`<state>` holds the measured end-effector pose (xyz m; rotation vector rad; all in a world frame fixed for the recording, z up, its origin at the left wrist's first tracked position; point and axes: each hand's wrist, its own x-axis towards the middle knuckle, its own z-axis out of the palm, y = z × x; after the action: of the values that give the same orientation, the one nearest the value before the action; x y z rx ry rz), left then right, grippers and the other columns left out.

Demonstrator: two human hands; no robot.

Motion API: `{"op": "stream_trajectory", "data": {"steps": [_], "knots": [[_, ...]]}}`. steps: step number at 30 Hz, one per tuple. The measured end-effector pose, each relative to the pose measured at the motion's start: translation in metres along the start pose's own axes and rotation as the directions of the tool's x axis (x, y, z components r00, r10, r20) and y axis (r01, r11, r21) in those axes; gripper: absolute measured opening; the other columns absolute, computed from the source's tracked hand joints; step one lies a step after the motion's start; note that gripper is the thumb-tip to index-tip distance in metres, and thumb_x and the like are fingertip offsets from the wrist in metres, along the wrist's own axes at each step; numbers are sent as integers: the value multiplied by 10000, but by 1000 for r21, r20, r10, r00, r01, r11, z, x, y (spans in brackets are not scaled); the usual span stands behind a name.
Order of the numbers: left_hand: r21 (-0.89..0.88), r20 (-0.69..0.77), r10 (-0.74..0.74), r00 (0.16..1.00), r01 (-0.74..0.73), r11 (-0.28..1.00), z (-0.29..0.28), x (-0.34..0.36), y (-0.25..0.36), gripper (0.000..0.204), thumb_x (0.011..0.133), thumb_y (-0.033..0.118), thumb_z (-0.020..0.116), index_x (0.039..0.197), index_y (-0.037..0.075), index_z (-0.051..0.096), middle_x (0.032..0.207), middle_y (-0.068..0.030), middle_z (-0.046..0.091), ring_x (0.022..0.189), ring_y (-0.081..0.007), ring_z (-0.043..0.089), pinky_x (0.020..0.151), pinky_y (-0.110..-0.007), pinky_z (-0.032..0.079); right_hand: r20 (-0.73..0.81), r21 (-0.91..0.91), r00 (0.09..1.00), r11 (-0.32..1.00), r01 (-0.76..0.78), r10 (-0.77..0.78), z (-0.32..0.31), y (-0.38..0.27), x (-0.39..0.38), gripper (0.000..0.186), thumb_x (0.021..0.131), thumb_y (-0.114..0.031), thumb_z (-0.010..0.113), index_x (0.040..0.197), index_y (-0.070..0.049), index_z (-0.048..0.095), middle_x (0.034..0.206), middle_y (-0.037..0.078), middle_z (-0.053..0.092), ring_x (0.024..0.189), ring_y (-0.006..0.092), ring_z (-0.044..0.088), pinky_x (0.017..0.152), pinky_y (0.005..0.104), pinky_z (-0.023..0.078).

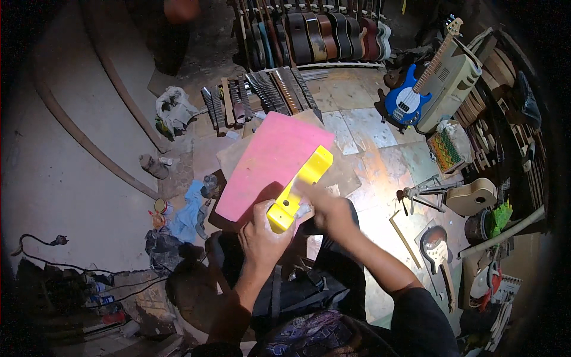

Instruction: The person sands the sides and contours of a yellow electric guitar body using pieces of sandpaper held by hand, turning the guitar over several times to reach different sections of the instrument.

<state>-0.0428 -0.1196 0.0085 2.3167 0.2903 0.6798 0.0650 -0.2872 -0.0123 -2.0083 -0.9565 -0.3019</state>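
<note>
Left hand [262,235] closed round near end of yellow piece [322,159], which slants away to that hand's right. Pink board [276,143] just beyond the hand. Right hand [334,218] blurred at piece's middle; can't tell if holding anything. Probably rubbing; another stroke would need steady left grip.

Left fingers [262,213] gripping yellow piece [291,198], pink board [267,169]
</note>
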Motion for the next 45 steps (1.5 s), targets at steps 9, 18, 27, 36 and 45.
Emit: {"op": "stream_trajectory", "data": {"steps": [9, 18, 27, 36, 45], "knots": [[-29, -47, 5, 999, -6, 1000, 2, -4, -11, 602, 690, 262, 925, 1167, 107, 592, 889, -165, 733, 796, -401, 732, 695, -471, 585, -39, -113, 999, 993, -41, 37, 0, -4, -1, 575, 810, 75, 626, 1343, -134, 677, 1377, 142, 661, 1132, 333, 713, 892, 378, 611], [-120, -42, -47, 998, 41, 992, -3, -9, -22, 576, 692, 221, 918, 1153, 77, 603, 890, -175, 734, 798, -384, 744, 712, -439, 593, 258, 166, 965, 983, -81, 36, -3, -64, 13, 606, 771, 154, 570, 1322, -67, 688, 1350, 151, 672, 1152, 364, 693, 969, 377, 578], [-138, -84, -10, 996, -2, 990, 1, -3, -31, 568, 671, 192, 939, 1096, 40, 592, 882, -187, 720, 782, -335, 751, 697, -398, 594, 149, 1, 989, 1000, 21, -21, 14, -45, 5, 632, 819, -58, 707, 1435, -159, 611, 1394, 110, 657, 992, 316, 743, 811, 399, 621], [-132, -87, -1, 996, -11, 991, 4, 4, -14, 506, 698, 179, 946, 1035, 32, 597, 869, -139, 711, 748, -265, 719, 700, -396, 572, 30, -35, 999, 999, -36, 37, 9, -21, -10, 634, 803, 51, 644, 1396, -172, 648, 1354, 119, 679, 1059, 320, 732, 887, 395, 611], [-42, -111, -2, 994, -2, 999, 8, 4, -10, 550, 709, 228, 940, 1096, 25, 606, 879, -181, 732, 789, -363, 748, 712, -427, 596, 94, -8, 994, 998, -59, 60, 8, -48, -21, 553, 850, 15, 641, 1381, -140, 655, 1413, 116, 644, 1143, 312, 712, 945, 384, 596]]}}
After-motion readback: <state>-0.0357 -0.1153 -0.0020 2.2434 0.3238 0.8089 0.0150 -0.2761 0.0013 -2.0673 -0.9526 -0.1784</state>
